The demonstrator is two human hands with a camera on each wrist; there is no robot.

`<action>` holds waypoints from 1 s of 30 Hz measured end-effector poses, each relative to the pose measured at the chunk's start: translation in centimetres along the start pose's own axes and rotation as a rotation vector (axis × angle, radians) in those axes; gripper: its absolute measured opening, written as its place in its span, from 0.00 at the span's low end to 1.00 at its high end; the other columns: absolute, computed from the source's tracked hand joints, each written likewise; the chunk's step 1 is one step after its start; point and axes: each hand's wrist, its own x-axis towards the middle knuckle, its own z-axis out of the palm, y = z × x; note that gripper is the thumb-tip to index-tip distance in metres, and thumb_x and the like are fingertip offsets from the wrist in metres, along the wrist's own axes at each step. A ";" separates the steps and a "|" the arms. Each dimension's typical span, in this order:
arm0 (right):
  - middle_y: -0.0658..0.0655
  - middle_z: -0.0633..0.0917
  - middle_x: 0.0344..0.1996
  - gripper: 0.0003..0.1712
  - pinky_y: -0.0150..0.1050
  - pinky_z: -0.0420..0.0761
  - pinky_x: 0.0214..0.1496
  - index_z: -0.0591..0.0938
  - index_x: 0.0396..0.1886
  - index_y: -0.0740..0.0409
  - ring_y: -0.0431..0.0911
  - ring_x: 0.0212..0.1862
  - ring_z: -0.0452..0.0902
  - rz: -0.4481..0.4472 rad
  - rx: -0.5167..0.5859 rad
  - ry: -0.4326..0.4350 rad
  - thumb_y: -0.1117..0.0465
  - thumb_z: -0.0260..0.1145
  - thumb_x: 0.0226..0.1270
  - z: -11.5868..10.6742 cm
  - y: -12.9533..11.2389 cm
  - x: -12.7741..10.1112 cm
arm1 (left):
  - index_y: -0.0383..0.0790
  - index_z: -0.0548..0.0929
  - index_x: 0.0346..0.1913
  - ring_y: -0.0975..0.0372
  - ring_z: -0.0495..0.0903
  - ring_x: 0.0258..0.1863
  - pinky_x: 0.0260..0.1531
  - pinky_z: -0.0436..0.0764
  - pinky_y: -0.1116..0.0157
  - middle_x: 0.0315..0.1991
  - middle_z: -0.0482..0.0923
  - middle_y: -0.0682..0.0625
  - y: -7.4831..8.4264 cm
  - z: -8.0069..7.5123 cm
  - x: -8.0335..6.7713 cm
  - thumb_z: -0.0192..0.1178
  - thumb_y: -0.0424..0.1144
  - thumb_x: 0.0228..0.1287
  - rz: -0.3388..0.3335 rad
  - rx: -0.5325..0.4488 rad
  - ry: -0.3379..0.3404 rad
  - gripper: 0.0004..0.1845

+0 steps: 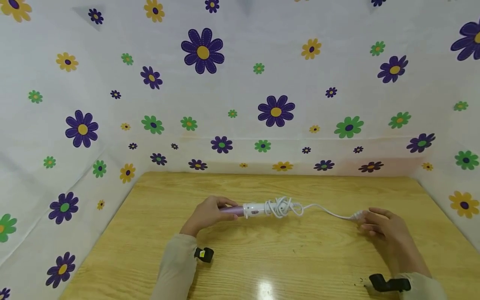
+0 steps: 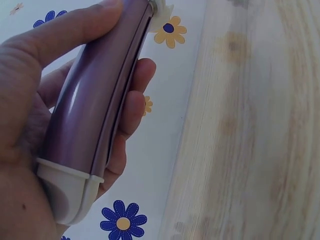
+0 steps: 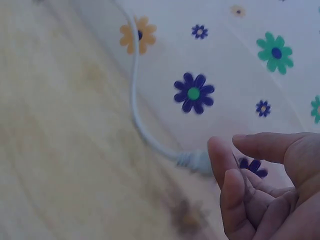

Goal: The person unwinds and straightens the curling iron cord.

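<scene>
My left hand (image 1: pixel 211 214) grips a hair straightener (image 1: pixel 256 210) by its glossy purple front part, with the white handle pointing right. In the left wrist view, the thumb lies along the purple casing (image 2: pixel 95 100), the fingers curl round behind, and a split white end cap (image 2: pixel 67 192) shows near the palm. White cord (image 1: pixel 281 207) is wound in loose loops about the handle. A single length runs right to a white plug (image 1: pixel 357 215). My right hand (image 1: pixel 386 229) holds that plug at the fingertips; in the right wrist view, fingers hide its far end.
A wood-grain table (image 1: pixel 285 258) lies under both hands. White cloth (image 1: pixel 240 83) printed with purple, yellow and green flowers hangs behind it and on both sides. Each wrist wears a black camera mount (image 1: pixel 204 254).
</scene>
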 end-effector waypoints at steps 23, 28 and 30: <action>0.59 0.86 0.47 0.39 0.33 0.82 0.38 0.58 0.68 0.75 0.39 0.35 0.85 -0.093 -0.246 -0.226 0.47 0.55 0.74 8.6 -1.9 0.0 | 0.53 0.86 0.49 0.62 0.81 0.38 0.38 0.77 0.62 0.43 0.85 0.52 0.1 -0.6 -0.2 0.73 0.49 0.51 0.016 0.036 -0.007 0.20; 0.60 0.87 0.45 0.37 0.32 0.82 0.36 0.61 0.67 0.77 0.38 0.34 0.85 -0.105 -0.245 -0.245 0.50 0.56 0.74 9.5 -1.5 0.5 | 0.53 0.86 0.48 0.62 0.80 0.38 0.39 0.77 0.62 0.43 0.85 0.52 0.0 -0.6 -0.2 0.73 0.49 0.51 0.022 0.020 -0.006 0.20; 0.60 0.87 0.45 0.36 0.32 0.82 0.36 0.62 0.66 0.77 0.38 0.34 0.85 -0.104 -0.238 -0.254 0.51 0.56 0.73 9.9 -1.4 0.7 | 0.54 0.86 0.48 0.62 0.80 0.38 0.39 0.77 0.62 0.43 0.85 0.53 0.0 -0.6 -0.2 0.73 0.50 0.50 0.023 0.020 -0.005 0.20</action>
